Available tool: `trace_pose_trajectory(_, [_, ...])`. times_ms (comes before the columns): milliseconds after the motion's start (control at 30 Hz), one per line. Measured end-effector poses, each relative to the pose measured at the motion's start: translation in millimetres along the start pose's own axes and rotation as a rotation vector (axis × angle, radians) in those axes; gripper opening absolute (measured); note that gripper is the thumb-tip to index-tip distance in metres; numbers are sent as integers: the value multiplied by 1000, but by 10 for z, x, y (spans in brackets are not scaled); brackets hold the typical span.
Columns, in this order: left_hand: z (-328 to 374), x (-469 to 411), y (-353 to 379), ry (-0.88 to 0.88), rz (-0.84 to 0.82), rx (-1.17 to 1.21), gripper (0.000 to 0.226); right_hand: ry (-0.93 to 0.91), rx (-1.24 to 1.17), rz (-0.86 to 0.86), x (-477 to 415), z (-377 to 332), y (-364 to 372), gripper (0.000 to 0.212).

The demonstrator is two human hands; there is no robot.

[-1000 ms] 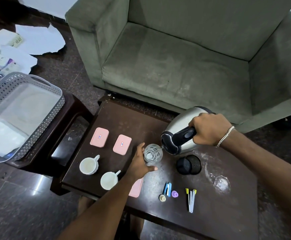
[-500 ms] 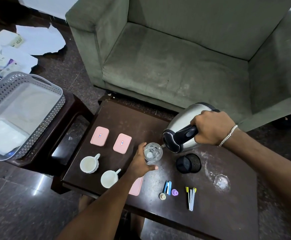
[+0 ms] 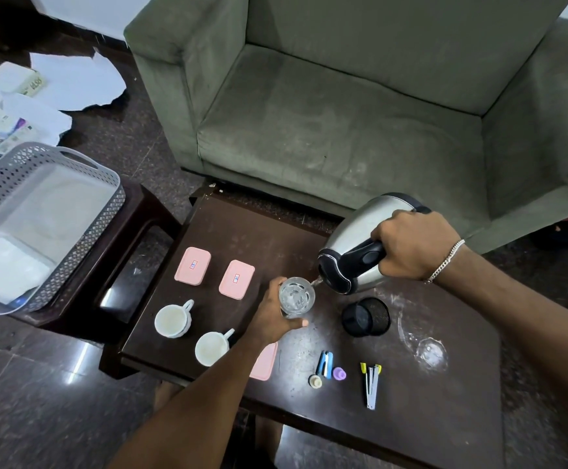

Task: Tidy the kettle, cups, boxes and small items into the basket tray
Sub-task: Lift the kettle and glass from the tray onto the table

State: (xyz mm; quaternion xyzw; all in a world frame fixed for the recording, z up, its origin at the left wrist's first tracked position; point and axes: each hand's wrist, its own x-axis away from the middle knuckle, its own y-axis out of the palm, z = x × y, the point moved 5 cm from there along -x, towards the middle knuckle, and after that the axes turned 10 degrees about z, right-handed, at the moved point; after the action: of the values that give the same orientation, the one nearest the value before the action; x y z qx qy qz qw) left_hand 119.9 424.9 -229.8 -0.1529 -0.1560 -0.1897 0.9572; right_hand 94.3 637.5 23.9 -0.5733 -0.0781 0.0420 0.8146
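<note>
— What did the room look like?

— A dark coffee table [image 3: 411,418] stood before a green sofa [image 3: 343,130], with the grey basket tray [image 3: 72,231] on a side stool to the left, well apart from the clutter.

— And the hands?

— The right hand [image 3: 411,248] was closed round the handle of the steel kettle [image 3: 353,252], tipped so its spout met the rim of a glass [image 3: 296,296]. The left hand [image 3: 272,316] gripped that glass, likely to steady it while water ran in.

— Emptying the kettle before packing it?

— That was my reading. Two white cups [image 3: 173,320], the pink boxes [image 3: 193,265] and the small items [image 3: 326,367] lay on the table, none in the tray yet.
</note>
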Motion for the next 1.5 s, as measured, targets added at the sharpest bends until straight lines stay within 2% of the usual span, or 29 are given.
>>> trace_pose_trajectory(200, [31, 11, -14, 27, 13, -6, 93, -2, 36, -9, 8, -3, -39, 21])
trace_pose_trajectory(667, [46, 32, -16, 41, 5, -1, 90, -21, 34, 3, 2, -58, -145, 17])
trace_pose_trajectory(800, [54, 37, -22, 46, 14, 2, 88, -15, 18, 14, -11, -41, -141, 28])
trace_pose_trajectory(900, [50, 35, -26, 39, 23, 6, 88, 4, -15, 17, -29, -14, -111, 38])
trace_pose_trajectory(1067, [49, 32, -41, 36, 25, -5, 88, 61, -124, -79, -39, 50, 20, 13])
trace_pose_trajectory(1500, [-18, -9, -46, -8, -9, -5, 93, 175, -380, -149, -46, 206, 316, 20])
